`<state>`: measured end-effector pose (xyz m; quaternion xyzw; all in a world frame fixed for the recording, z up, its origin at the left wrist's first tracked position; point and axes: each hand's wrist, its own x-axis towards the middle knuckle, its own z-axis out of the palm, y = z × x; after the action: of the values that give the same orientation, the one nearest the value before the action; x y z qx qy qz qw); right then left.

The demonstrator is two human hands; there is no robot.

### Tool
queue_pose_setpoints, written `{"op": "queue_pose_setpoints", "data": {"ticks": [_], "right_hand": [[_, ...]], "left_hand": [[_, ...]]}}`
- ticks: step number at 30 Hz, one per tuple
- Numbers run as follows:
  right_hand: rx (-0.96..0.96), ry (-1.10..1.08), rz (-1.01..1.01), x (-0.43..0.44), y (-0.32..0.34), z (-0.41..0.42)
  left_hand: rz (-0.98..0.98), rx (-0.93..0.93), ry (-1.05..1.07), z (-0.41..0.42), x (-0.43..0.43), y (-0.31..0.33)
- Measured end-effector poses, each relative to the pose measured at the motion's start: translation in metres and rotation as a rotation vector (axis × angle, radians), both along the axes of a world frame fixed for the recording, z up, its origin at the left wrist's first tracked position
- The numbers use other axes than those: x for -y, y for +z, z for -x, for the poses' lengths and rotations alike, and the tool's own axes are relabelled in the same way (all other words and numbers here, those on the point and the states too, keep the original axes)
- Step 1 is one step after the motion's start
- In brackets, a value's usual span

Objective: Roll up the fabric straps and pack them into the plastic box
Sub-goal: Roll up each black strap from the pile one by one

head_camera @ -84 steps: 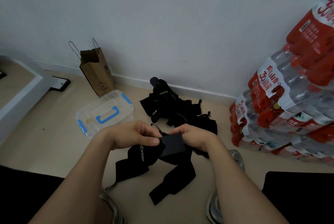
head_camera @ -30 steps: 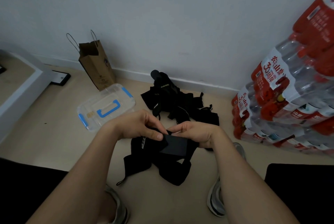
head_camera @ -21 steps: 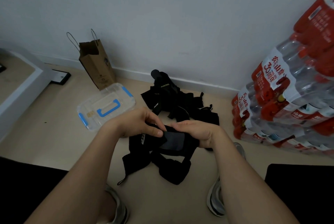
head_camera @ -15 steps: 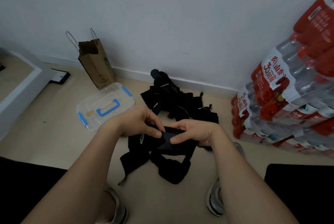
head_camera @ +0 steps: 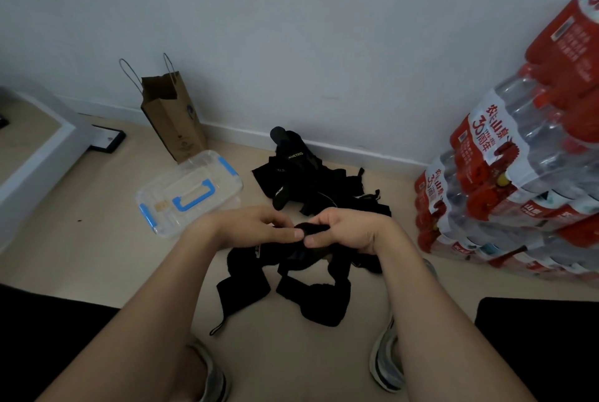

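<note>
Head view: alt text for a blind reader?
Left hand and right hand grip the bunched end of a black fabric strap; the rest trails on the floor. A closed clear plastic box sits to their left, a pile of black straps beyond by the wall.

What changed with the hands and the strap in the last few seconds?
The flat end of the black strap, earlier spread between both hands, is now rolled into a small bundle; the left hand and right hand have closed together, pinching it. Its loose tail has drawn in. The lidded plastic box, strap pile, paper bag and bottled-water packs stayed put.
</note>
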<state>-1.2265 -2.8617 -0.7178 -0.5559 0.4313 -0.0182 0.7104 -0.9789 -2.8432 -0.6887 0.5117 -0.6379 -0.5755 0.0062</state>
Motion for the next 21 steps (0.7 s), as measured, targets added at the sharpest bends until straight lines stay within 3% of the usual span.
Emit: {"op": "queue_pose_setpoints", "data": {"ticks": [4,10,16,21], "right_hand": [[0.023,-0.101,0.071,0.003,0.0,0.0],[0.171,-0.123,0.037,0.0,-0.01,0.001],[-0.102,-0.12,0.292,0.003,-0.003,-0.007],[-0.138,0.039,0.083,0.004,0.0,0.005]], "left_hand": [[-0.087,-0.21,0.134,-0.001,-0.006,-0.003],[-0.145,-0.231,0.123,-0.004,-0.004,0.0],[-0.159,-0.156,0.136,-0.012,-0.004,-0.004],[-0.007,-0.042,0.102,-0.008,-0.005,-0.002]]}}
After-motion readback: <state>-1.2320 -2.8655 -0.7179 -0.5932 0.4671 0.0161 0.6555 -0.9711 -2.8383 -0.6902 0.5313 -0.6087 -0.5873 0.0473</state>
